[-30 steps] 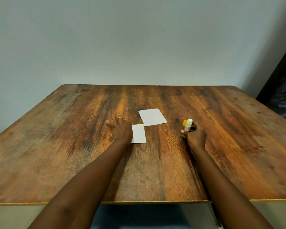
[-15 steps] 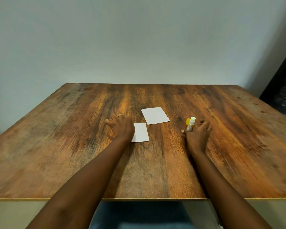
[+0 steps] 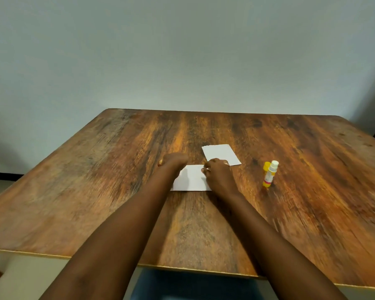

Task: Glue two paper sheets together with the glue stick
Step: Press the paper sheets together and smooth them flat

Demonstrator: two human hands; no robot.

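Observation:
Two white paper sheets lie mid-table. The near sheet (image 3: 191, 179) lies between my hands; the far sheet (image 3: 221, 153) lies just behind it, to the right. My left hand (image 3: 173, 162) rests with curled fingers on the near sheet's upper left corner. My right hand (image 3: 220, 177) covers that sheet's right edge, fingertips pinched at its upper right corner, close to the far sheet's near corner. The glue stick (image 3: 270, 175) stands upright and uncapped, well right of my right hand and untouched. Its yellow cap (image 3: 266, 166) sits right behind it.
The wooden table (image 3: 95, 191) stretches wide on both sides of the sheets, its front edge close to me. A pale wall rises behind the far edge. A dark gap shows at the far right.
My right hand let go of the glue stick, which now stands alone, and moved left to the near sheet's right edge. The view has tilted. My left hand stays on the sheet.

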